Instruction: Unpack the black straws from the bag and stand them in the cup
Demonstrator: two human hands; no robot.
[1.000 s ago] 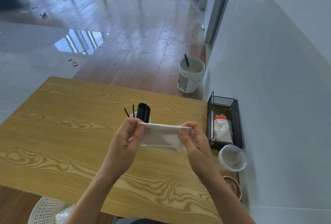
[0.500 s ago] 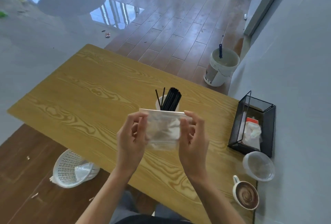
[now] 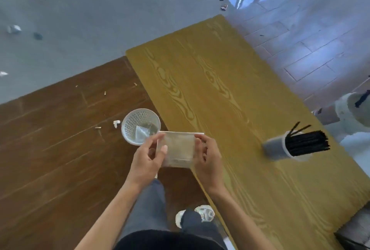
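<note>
Both hands hold an empty, folded clear plastic bag (image 3: 178, 148) out past the table's left edge. My left hand (image 3: 149, 158) pinches its left side and my right hand (image 3: 207, 157) grips its right side. The black straws (image 3: 306, 143) stand bunched in a translucent cup (image 3: 275, 148) on the wooden table (image 3: 220, 81), well to the right of my hands. A couple of straws lean apart from the bunch.
A white perforated waste basket (image 3: 131, 121) sits on the brown floor just beyond my left hand, with clear plastic inside. A white bucket (image 3: 352, 109) stands on the floor beyond the table at the right. My legs and shoes show below.
My view has swung left and down. The hands carried the empty bag from in front of the cup to the table's left edge, near the waste basket. The cup now lies far right.
</note>
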